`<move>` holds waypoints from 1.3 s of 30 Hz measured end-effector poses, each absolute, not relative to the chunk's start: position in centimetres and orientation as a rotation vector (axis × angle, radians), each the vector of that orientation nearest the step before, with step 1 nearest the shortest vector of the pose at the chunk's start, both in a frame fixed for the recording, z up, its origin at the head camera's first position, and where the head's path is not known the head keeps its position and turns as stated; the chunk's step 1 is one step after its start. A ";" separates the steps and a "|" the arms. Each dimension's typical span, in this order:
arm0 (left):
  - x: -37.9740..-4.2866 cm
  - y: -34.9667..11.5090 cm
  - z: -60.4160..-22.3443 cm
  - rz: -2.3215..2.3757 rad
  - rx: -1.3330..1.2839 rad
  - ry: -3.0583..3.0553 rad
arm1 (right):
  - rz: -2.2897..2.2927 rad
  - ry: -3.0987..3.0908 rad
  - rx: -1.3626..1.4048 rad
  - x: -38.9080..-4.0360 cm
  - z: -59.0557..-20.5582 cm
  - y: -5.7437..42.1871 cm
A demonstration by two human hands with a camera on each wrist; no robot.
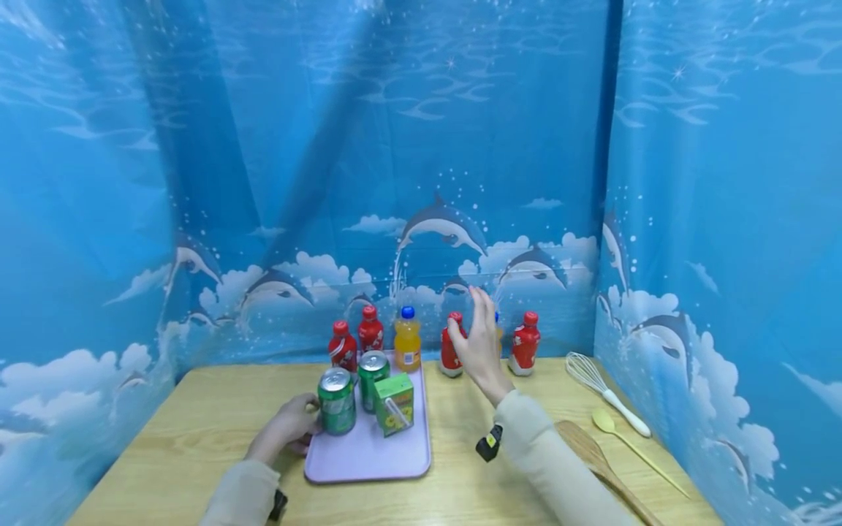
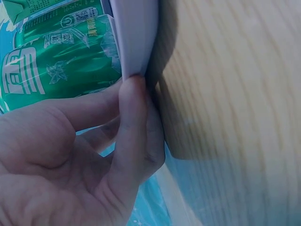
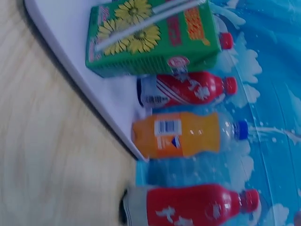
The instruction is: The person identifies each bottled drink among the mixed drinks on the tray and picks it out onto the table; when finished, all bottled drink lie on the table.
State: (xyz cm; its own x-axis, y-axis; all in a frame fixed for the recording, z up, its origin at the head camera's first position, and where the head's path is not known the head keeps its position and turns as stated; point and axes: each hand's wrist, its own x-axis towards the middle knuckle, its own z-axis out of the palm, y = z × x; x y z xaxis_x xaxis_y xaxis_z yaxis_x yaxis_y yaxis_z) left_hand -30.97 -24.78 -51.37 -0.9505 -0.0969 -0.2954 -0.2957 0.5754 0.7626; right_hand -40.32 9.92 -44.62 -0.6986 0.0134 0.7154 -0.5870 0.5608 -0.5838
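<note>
My left hand (image 1: pixel 289 426) pinches the left rim of a lilac tray (image 1: pixel 368 462); the left wrist view shows fingertips at its edge. Beside those fingers stands a green drink can (image 2: pixel 61 66). On the tray are a second green can (image 1: pixel 373 383), a green juice carton (image 1: pixel 395 413) with a straw, and an orange drink bottle (image 1: pixel 408 342). Two red bottles (image 1: pixel 343 349) stand at its back left. My right hand (image 1: pixel 483 349) is raised with fingers extended, nearest a red bottle (image 1: pixel 450 352) right of the tray. It partly hides another blue-capped bottle (image 1: pixel 498 340).
Another red bottle (image 1: pixel 525 346) stands farther right at the back. Along the table's right side lie a whisk (image 1: pixel 605 387), a yellow spoon (image 1: pixel 631 442) and a wooden spatula (image 1: pixel 592 453). A blue dolphin-print curtain (image 1: pixel 421 146) encloses the back and sides.
</note>
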 end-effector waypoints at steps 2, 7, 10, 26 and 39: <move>-30.8 -24.8 -51.4 1.316 -0.329 2.585 | 1.168 -2.113 0.505 -40.3 -44.9 8.9; -30.7 -25.0 -51.2 1.309 -0.330 2.594 | 1.254 -2.140 0.607 -40.5 -45.7 6.7; -30.6 -25.1 -51.1 1.315 -0.329 2.589 | 1.261 -2.196 0.619 -40.8 -46.1 5.5; -30.7 -24.7 -51.4 1.325 -0.321 2.608 | 1.366 -2.497 0.464 -43.0 -48.1 2.4; -30.8 -24.6 -51.5 1.326 -0.321 2.612 | 1.292 -2.637 0.369 -44.4 -49.0 1.7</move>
State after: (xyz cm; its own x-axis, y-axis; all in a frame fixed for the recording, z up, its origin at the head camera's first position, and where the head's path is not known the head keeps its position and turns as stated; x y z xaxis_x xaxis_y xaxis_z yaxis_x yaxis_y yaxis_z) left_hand -30.82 -24.64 -51.50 -0.9577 -0.1041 -0.2682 -0.2779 0.5754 0.7692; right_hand -44.40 1.69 -48.97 -0.9526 -0.1416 0.2692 -0.2995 0.5911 -0.7490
